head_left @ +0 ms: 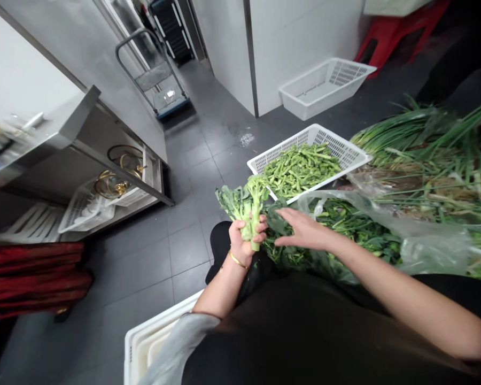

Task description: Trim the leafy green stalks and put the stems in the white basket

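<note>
Upright in my left hand [246, 235] is a small bunch of leafy green stalks [257, 200], with my fingers wrapped round its lower stems. My right hand [302, 229] is just to the right of the bunch, apart from it, its fingers spread with nothing between them. Beneath and beside my right hand, dark leafy greens [355, 227] lie in a clear plastic bag [428, 248]. Beyond the bunch, a white perforated basket [355, 155] holds a heap of trimmed green stems [300, 168].
An empty white basket [304, 104] rests by the wall. Long green onions [433, 139] lie at the right. A steel table [76, 123] and a hand cart [170, 101] are at the left. White stacked containers [138, 342] sit near my left elbow.
</note>
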`<state>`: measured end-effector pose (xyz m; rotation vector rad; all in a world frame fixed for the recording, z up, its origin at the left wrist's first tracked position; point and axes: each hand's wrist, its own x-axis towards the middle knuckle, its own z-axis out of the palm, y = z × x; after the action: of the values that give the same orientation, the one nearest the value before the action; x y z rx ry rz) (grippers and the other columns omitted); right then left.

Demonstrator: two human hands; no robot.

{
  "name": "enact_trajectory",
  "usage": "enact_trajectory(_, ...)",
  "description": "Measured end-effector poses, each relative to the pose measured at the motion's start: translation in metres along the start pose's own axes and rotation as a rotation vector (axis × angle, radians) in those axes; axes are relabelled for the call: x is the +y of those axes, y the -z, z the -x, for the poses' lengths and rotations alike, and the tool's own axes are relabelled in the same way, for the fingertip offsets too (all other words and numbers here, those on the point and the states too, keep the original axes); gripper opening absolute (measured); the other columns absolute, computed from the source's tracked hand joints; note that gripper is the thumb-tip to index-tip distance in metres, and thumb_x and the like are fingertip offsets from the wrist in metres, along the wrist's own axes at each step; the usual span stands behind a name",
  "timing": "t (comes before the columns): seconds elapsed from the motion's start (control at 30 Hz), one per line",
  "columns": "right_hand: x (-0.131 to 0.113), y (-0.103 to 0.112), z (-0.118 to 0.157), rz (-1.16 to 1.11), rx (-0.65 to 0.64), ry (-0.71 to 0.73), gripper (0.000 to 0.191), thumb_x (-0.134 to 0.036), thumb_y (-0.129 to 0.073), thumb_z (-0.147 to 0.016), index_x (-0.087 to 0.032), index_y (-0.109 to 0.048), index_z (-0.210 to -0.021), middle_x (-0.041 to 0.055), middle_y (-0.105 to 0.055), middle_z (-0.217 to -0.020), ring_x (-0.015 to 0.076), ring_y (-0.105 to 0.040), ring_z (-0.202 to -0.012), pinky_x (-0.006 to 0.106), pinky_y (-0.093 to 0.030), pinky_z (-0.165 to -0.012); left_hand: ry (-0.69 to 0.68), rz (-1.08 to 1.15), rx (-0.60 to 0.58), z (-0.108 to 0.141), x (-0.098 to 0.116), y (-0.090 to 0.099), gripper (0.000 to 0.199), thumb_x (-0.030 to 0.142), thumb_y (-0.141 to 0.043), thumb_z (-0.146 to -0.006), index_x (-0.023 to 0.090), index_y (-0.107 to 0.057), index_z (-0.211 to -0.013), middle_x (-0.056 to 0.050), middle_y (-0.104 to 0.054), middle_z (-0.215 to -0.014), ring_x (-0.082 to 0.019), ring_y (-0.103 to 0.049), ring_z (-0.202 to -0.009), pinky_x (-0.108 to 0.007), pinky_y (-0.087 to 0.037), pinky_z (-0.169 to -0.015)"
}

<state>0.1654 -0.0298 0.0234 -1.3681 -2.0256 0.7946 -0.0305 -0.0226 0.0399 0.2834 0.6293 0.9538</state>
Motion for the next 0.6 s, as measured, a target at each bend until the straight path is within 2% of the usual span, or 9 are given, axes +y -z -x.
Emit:
enact_trajectory(0.07, -0.006, 0.01, -0.025, -0.15, -0.049, -0.032, 0.046, -0.056, -0.06, -0.075, -0.017, -0.061, -0.1, 0.0086, -0.067, -0.099, 0.0228, -0.062, -0.086, 0.033, -0.048, -0.072, 0.043, -0.025, -0.019, 0.002, -0.007, 0.0, 0.032, 0.029, -0.059, -0.052, 0.017, -0.051, -0.082, -0.008, -0.053, -0.08, -0.01, -0.044, -0.057, -0.019, -0.028, -0.039)
enact_trajectory(0.13, -0.012, 0.014, -0.043, -0.194, -0.023, -0.072, 0.037, -0.051, -0.049, -0.085, -0.017, -0.061, -0.082, 0.004, -0.065, -0.074, 0.0173, -0.06, -0.068, 0.028, -0.045, -0.062, 0.063, -0.083, -0.014, 0.0, -0.018, -0.003, 0.033, 0.028, -0.059, -0.056, 0.016, -0.053, -0.086, -0.009, -0.056, -0.082, -0.013, -0.051, -0.062, -0.021, -0.036, -0.044)
enact_trajectory(0.17, -0.016, 0.012, -0.047, -0.132, 0.035, -0.077, 0.036, -0.048, -0.046, -0.087, -0.017, -0.059, -0.073, 0.0028, -0.061, -0.065, 0.0157, -0.055, -0.06, 0.027, -0.041, -0.058, 0.038, -0.12, 0.011, -0.003, -0.022, -0.005, 0.032, 0.026, -0.061, -0.058, 0.015, -0.053, -0.087, -0.008, -0.057, -0.081, -0.015, -0.055, -0.064, -0.022, -0.039, -0.047)
enact_trajectory(0.23, -0.023, 0.001, -0.042, 0.108, 0.202, -0.008, 0.032, -0.038, -0.046, -0.088, -0.017, -0.055, -0.064, 0.0034, -0.056, -0.06, 0.0147, -0.05, -0.057, 0.027, -0.035, -0.055, -0.069, -0.177, 0.101, -0.009, -0.027, -0.007, 0.029, 0.02, -0.064, -0.06, 0.015, -0.053, -0.086, -0.005, -0.058, -0.075, -0.014, -0.057, -0.063, -0.023, -0.042, -0.049)
enact_trajectory(0.3, -0.029, -0.016, -0.023, 0.314, 0.311, 0.185, 0.03, -0.029, -0.044, -0.089, -0.017, -0.054, -0.064, 0.0051, -0.055, -0.063, 0.015, -0.049, -0.06, 0.027, -0.033, -0.056, -0.156, -0.153, 0.187, -0.014, -0.023, -0.006, 0.025, 0.016, -0.064, -0.059, 0.015, -0.052, -0.081, -0.002, -0.056, -0.068, -0.012, -0.055, -0.057, -0.02, -0.04, -0.046)
enact_trajectory(0.37, -0.032, -0.029, 0.002, 0.367, 0.225, 0.44, 0.029, -0.027, -0.043, -0.091, -0.018, -0.056, -0.066, 0.0047, -0.054, -0.064, 0.0151, -0.05, -0.063, 0.027, -0.034, -0.059, -0.176, -0.049, 0.215, -0.016, -0.01, -0.002, 0.021, 0.015, -0.062, -0.059, 0.015, -0.05, -0.076, -0.002, -0.055, -0.069, -0.01, -0.054, -0.056, -0.018, -0.037, -0.044)
enact_trajectory(0.43, -0.031, -0.03, 0.02, 0.349, 0.029, 0.537, 0.028, -0.033, -0.048, -0.09, -0.018, -0.058, -0.068, 0.0039, -0.056, -0.065, 0.0152, -0.052, -0.064, 0.028, -0.036, -0.061, -0.145, 0.053, 0.176, -0.013, 0.005, 0.002, 0.02, 0.018, -0.059, -0.06, 0.015, -0.05, -0.077, -0.005, -0.056, -0.075, -0.01, -0.054, -0.059, -0.016, -0.034, -0.041)
enact_trajectory(0.5, -0.028, -0.018, 0.022, 0.311, -0.121, 0.387, 0.026, -0.042, -0.059, -0.083, -0.018, -0.063, -0.077, 0.0048, -0.06, -0.07, 0.0167, -0.054, -0.066, 0.029, -0.038, -0.062, -0.084, 0.094, 0.101, -0.006, 0.015, 0.005, 0.023, 0.022, -0.057, -0.059, 0.015, -0.052, -0.081, -0.006, -0.055, -0.078, -0.009, -0.05, -0.057, -0.015, -0.029, -0.037)
enact_trajectory(0.6, -0.028, 0.012, -0.006, 0.037, -0.124, 0.022, 0.041, -0.051, -0.063, -0.076, -0.018, -0.065, -0.101, 0.0045, -0.065, -0.078, 0.0167, -0.057, -0.066, 0.029, -0.04, -0.061, 0.019, 0.073, 0.001, 0.002, 0.011, 0.005, 0.027, 0.028, -0.054, -0.06, 0.015, -0.053, -0.083, -0.007, -0.053, -0.076, -0.009, -0.042, -0.052, -0.017, -0.023, -0.033)
